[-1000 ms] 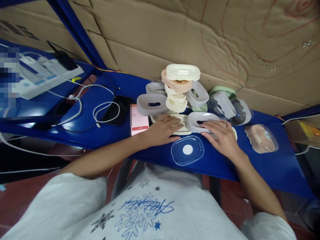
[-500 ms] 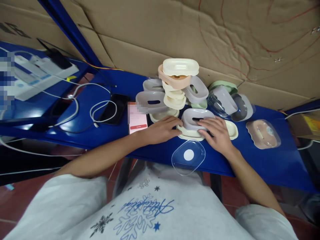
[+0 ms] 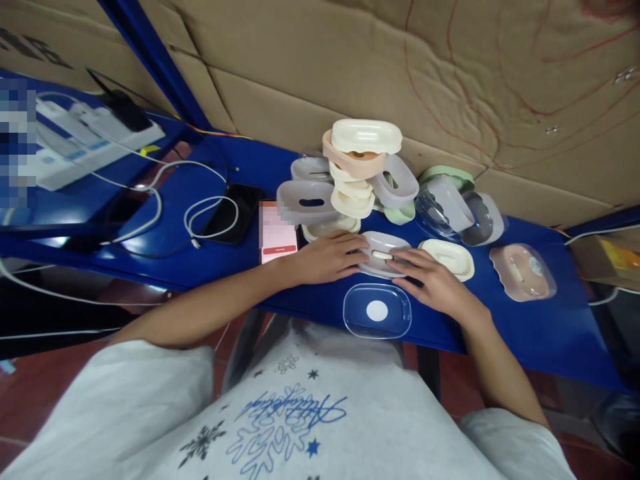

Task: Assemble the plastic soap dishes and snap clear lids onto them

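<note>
A grey soap-dish tray [image 3: 382, 254] with a cream piece showing through its slot lies on the blue table [image 3: 500, 320] between both hands. My left hand [image 3: 327, 257] rests on its left end, fingers pressed on the rim. My right hand [image 3: 425, 280] presses on its right end, fingers bent down. A clear lid with a white round sticker [image 3: 377, 311] lies just in front of the tray, near the table's front edge. A cream dish base [image 3: 447, 258] sits to the right of my right hand.
A leaning pile of cream, pink, grey and green soap-dish parts [image 3: 359, 173] stands behind the hands. A pink dish under a clear lid [image 3: 523, 272] lies at the right. Two phones [image 3: 277, 235] and white cables [image 3: 200, 217] are at the left. Cardboard [image 3: 400, 60] backs the table.
My right hand brought the grey tray leftward and set it down over the cream piece held by my left hand. Both hands now press it flat.
</note>
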Demonstrator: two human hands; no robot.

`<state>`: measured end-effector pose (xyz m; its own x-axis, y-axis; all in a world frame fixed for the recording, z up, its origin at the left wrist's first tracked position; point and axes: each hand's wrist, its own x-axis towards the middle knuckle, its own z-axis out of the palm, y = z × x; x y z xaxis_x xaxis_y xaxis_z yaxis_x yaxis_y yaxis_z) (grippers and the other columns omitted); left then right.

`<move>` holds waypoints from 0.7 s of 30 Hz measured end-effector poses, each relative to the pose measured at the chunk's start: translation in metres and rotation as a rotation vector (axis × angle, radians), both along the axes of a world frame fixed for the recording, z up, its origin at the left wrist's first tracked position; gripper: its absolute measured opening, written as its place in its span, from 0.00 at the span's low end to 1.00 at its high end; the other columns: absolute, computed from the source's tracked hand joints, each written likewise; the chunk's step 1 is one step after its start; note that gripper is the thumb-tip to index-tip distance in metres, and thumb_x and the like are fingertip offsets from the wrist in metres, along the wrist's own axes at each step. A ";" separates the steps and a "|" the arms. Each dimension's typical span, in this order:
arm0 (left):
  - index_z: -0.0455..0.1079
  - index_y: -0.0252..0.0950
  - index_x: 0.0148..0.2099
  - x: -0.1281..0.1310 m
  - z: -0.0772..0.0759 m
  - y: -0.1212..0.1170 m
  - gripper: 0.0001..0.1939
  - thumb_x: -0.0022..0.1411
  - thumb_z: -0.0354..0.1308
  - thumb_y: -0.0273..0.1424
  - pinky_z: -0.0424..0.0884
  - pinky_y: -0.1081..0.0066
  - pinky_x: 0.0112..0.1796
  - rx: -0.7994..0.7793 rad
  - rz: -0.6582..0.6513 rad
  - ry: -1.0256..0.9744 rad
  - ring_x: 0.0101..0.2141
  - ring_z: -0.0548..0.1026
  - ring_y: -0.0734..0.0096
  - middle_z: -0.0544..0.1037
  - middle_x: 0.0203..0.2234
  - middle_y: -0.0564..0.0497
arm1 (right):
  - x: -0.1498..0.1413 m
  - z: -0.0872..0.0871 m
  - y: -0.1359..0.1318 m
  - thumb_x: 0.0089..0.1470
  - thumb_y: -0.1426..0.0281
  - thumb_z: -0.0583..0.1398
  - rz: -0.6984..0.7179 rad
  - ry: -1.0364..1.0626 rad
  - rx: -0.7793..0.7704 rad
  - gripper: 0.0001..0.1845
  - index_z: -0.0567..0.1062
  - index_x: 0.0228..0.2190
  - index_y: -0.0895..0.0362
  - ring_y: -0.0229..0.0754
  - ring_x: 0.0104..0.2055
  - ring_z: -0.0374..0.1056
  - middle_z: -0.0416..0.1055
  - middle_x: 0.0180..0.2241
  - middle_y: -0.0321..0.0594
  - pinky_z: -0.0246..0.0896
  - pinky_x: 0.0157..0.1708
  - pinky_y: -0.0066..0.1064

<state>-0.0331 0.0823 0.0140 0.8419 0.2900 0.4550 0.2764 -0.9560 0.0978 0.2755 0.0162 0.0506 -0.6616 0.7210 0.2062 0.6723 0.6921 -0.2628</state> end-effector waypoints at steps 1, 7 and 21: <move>0.74 0.37 0.56 0.000 -0.001 0.000 0.11 0.77 0.57 0.33 0.71 0.55 0.63 0.000 0.012 -0.001 0.61 0.75 0.55 0.79 0.56 0.42 | 0.001 -0.001 0.000 0.71 0.65 0.61 -0.003 0.015 -0.002 0.20 0.78 0.60 0.51 0.51 0.64 0.71 0.75 0.62 0.46 0.70 0.63 0.49; 0.74 0.38 0.56 0.000 0.002 0.000 0.10 0.76 0.57 0.31 0.71 0.55 0.62 -0.042 0.062 -0.013 0.61 0.76 0.56 0.81 0.55 0.44 | -0.008 0.012 -0.011 0.66 0.60 0.66 0.050 0.123 0.079 0.15 0.81 0.52 0.52 0.51 0.53 0.77 0.81 0.50 0.45 0.72 0.56 0.50; 0.74 0.36 0.57 -0.002 0.002 0.005 0.11 0.76 0.58 0.33 0.75 0.52 0.60 -0.046 0.023 -0.039 0.60 0.76 0.53 0.80 0.55 0.40 | -0.028 0.004 -0.031 0.58 0.57 0.72 0.071 0.121 -0.321 0.50 0.56 0.73 0.46 0.60 0.75 0.53 0.50 0.74 0.52 0.63 0.70 0.58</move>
